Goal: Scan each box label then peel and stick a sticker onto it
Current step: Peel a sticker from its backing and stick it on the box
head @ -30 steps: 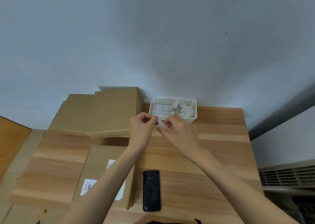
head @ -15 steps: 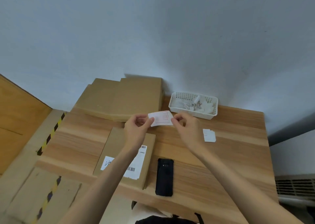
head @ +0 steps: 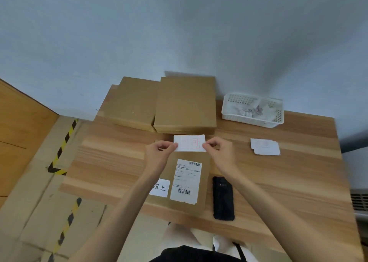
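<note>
**Sticker held over the labelled box**

Nearest the camera, two bare forearms reach out over the front edge of the wooden table (head: 278, 182), with dark and white clothing cut off at the bottom of the view. A black phone (head: 223, 199) lies flat near that edge, just right of a flat cardboard box (head: 204, 182). The box carries a white shipping label (head: 186, 181) with barcodes at top and bottom; its fine print is too small to read. A smaller white tag (head: 160, 188) with handwritten characters sits left of it, partly hidden by the left forearm.

Above the far end of the box, the left hand (head: 157, 156) pinches the left edge of a white sticker (head: 189, 143) between thumb and curled fingers, and the right hand (head: 219, 152) pinches its right edge the same way. The sticker is stretched level between them; its faint red printing is blurred. Whether it touches the box cannot be told.

To the right, well apart from the hands, a small stack of white slips (head: 265, 146) lies on the table. Farther back, two stacks of plain cardboard boxes (head: 165, 104) stand side by side against the wall, their lower boxes mostly hidden. A white perforated basket (head: 252, 109) at the back right holds crumpled white scraps, hard to make out.
</note>
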